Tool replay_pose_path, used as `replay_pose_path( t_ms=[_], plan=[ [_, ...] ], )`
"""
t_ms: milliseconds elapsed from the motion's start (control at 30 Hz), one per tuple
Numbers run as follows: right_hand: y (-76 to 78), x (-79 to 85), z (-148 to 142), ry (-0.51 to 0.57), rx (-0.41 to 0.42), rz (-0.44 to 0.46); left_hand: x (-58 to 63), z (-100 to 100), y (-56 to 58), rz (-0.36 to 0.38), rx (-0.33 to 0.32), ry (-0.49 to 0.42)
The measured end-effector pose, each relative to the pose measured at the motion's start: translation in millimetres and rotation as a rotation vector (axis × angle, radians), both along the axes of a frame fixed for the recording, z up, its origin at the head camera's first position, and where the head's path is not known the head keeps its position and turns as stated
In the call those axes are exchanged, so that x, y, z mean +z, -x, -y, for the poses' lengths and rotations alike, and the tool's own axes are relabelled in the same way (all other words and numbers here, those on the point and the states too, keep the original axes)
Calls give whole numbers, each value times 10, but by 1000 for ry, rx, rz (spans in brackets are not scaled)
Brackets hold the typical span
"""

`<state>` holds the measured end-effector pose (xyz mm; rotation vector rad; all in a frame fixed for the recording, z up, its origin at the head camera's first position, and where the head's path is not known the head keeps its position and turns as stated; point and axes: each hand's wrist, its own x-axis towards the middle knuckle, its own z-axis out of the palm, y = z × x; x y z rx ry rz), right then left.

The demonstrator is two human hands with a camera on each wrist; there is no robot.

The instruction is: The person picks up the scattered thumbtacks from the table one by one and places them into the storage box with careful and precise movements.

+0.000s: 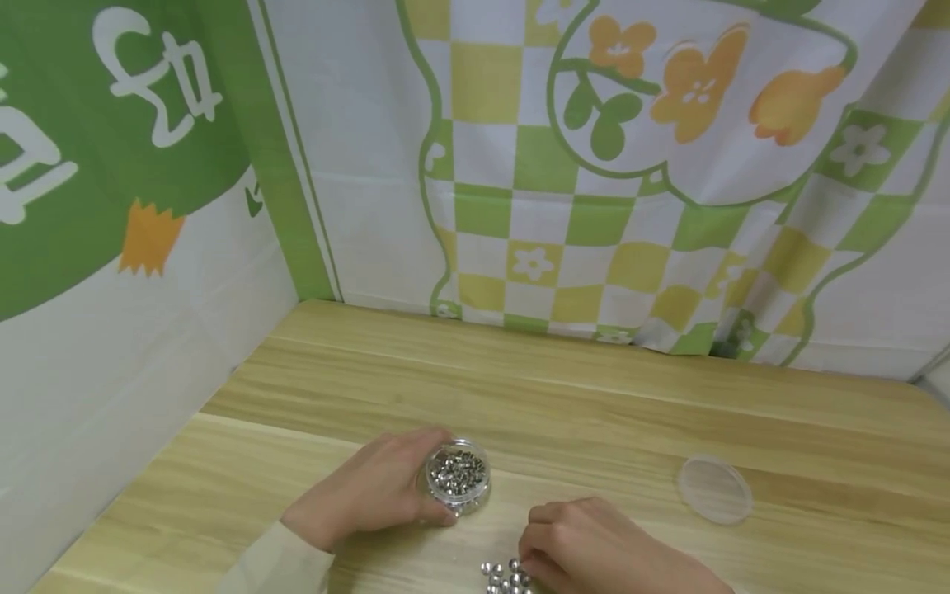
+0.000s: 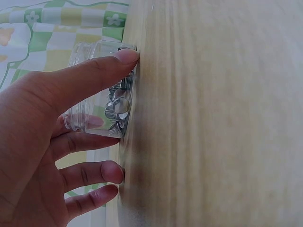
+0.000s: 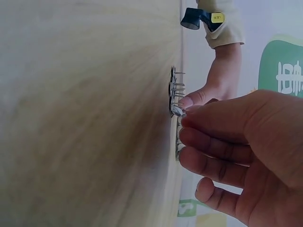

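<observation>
A clear round jar (image 2: pixel 102 101) stands upright at the tabletop (image 1: pixel 579 396), its mouth uncovered and a layer of silver thumbtacks (image 1: pixel 458 473) gathered in its bottom. The left hand (image 1: pixel 393 480) grips it from the left: the thumb lies along one side with its tip near the base, a finger shows through the clear wall on the other side, and two more fingers curve just beside the jar.

Nearer the camera and to the right of the jar, a cluster of loose thumbtacks (image 1: pixel 515 580) lies on the tabletop, partly cut off by the lower edge of the head view. The right hand (image 1: pixel 575 538) is right beside this cluster, on its right. Seen from the right wrist, its thumb and forefinger pinch one tack (image 3: pixel 178 111) at their tips, while the other fingers are bent and held apart from it. Several of the loose tacks show their pins pointing up from the tabletop.

Well apart to the right, beyond the right hand, a translucent round lid (image 1: pixel 715 490) lies flat. A pale sleeve (image 1: pixel 285 561) covers the left forearm, and a checked, flowered curtain (image 1: pixel 545 264) hangs behind the tabletop.
</observation>
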<state>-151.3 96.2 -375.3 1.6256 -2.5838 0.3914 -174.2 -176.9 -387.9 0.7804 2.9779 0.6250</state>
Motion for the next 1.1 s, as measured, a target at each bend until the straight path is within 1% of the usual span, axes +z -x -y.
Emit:
replay_pose_path(
  t_ms=[167, 467, 700, 1100],
  plan=[
    [-2, -23, 0, -6, -5, 12, -5, -1, -3, 23, 5, -6],
    [4, -63, -3, -26, 10, 22, -13, -7, -10, 33, 7, -20],
    [-1, -59, -6, -34, -7, 47, -12, -11, -1, 14, 1, -16],
    [3, -50, 5, -37, 1, 39, 17, -8, -1, 13, 5, -15]
  ],
)
